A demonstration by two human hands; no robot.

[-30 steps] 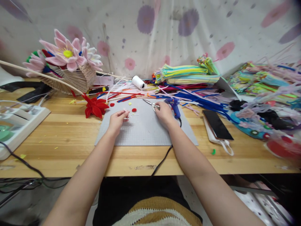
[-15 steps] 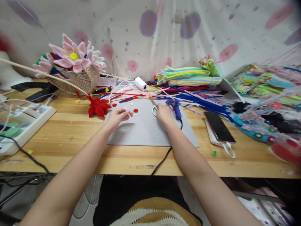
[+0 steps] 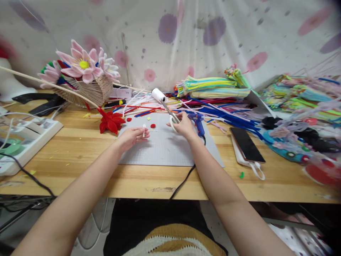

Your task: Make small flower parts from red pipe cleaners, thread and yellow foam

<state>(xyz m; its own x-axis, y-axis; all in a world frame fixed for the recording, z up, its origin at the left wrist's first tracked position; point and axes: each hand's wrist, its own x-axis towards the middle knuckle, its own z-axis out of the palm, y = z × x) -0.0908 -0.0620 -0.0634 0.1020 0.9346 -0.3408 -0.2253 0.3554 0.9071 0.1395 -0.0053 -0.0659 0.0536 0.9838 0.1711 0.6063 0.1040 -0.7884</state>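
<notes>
My right hand [image 3: 183, 125] grips white-handled scissors [image 3: 172, 115], their blades pointing up and away to the left above the grey cutting mat [image 3: 160, 153]. Between the fingers of my left hand [image 3: 133, 138] is a short white strip [image 3: 144, 130], perhaps a piece of pipe cleaner. A red oval piece [image 3: 152, 126] lies on the mat just beyond my left fingertips, with another red piece [image 3: 129, 120] farther left. The blue glue gun [image 3: 197, 123] rests to the right of my right hand. To the left of the mat lies a red fuzzy flower [image 3: 110, 121].
Loose pipe cleaners [image 3: 226, 113] spread along the back, near a white spool [image 3: 159, 95] and bundled pipe cleaners [image 3: 213, 85]. A basket of pink flowers [image 3: 85, 89] stands back left, a power strip [image 3: 34, 142] at left. A phone [image 3: 247, 144] lies on the right.
My right hand has lifted the scissors off the mat and swung their blades up to the left. My left hand has turned, its fingers now more extended around the white strip.
</notes>
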